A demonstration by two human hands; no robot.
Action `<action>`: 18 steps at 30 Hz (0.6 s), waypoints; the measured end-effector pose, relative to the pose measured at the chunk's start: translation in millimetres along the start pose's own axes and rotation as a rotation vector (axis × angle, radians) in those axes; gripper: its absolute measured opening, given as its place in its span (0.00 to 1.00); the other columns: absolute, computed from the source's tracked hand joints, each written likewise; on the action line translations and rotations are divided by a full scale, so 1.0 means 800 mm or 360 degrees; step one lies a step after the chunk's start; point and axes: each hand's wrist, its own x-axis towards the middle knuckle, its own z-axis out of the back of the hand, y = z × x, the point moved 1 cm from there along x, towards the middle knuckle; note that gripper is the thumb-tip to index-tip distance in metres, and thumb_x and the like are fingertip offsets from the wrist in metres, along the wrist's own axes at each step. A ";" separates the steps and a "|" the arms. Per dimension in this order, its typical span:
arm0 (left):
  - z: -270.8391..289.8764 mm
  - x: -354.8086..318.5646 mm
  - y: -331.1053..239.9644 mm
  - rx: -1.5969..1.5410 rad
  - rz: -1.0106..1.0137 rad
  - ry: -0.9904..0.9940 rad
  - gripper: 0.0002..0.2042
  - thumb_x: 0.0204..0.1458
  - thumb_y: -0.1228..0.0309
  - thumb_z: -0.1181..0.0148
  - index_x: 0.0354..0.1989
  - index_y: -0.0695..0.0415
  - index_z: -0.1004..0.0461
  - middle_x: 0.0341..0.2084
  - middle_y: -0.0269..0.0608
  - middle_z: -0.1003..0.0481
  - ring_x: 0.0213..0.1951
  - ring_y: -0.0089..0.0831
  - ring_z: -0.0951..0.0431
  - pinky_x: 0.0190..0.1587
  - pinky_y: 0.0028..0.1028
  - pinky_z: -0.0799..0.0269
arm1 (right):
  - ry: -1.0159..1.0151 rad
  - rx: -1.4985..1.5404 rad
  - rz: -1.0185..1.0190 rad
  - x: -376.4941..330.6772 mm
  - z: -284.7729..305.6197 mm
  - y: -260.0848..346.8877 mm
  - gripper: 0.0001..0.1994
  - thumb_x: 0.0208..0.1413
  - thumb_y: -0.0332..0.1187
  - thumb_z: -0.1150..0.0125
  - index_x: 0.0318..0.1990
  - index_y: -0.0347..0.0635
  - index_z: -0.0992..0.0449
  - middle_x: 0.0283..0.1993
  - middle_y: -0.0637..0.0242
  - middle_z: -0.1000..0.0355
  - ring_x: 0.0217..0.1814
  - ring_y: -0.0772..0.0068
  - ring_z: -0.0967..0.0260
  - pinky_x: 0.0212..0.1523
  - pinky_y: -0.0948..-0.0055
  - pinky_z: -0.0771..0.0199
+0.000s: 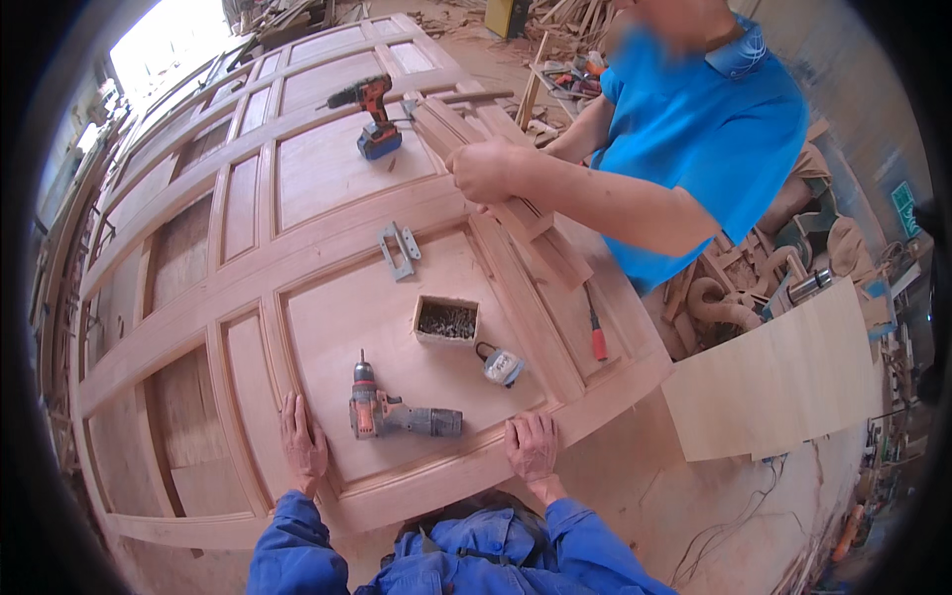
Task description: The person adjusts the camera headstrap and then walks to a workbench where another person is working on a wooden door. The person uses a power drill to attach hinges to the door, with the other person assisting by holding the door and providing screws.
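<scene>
My left hand (304, 445) lies flat on the wooden panelled door (352, 228), fingers stretched out over the moulding. On the door's near edge rests my right hand (533, 444), its fingers laid over the wood and nothing in them. Between my hands, a cordless drill (369, 409) lies on its side on a panel. Beyond it stand a small open box of screws (446, 320) and a tape measure (503, 368). A metal hinge (399, 250) lies farther off, and a red-handled screwdriver (597, 337) is on the right.
Across the door, a co-worker in a blue shirt (709, 139) grips lengths of wood (540, 238). A second drill, orange and black (377, 114), stands upright on its blue battery. A pale wooden sheet (783, 372) is at right. Scrap wood (575, 25) lies behind.
</scene>
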 end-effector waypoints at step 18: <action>-0.006 0.000 0.006 0.0027 -0.0018 -0.0028 0.27 0.60 0.77 0.47 0.70 0.62 0.38 0.70 0.55 0.40 0.73 0.51 0.43 0.75 0.43 0.47 | 0.0002 0.0021 0.0019 0.005 0.001 0.002 0.04 0.56 0.31 0.34 0.33 0.44 0.24 0.41 0.66 0.27 0.47 0.58 0.30 0.49 0.58 0.31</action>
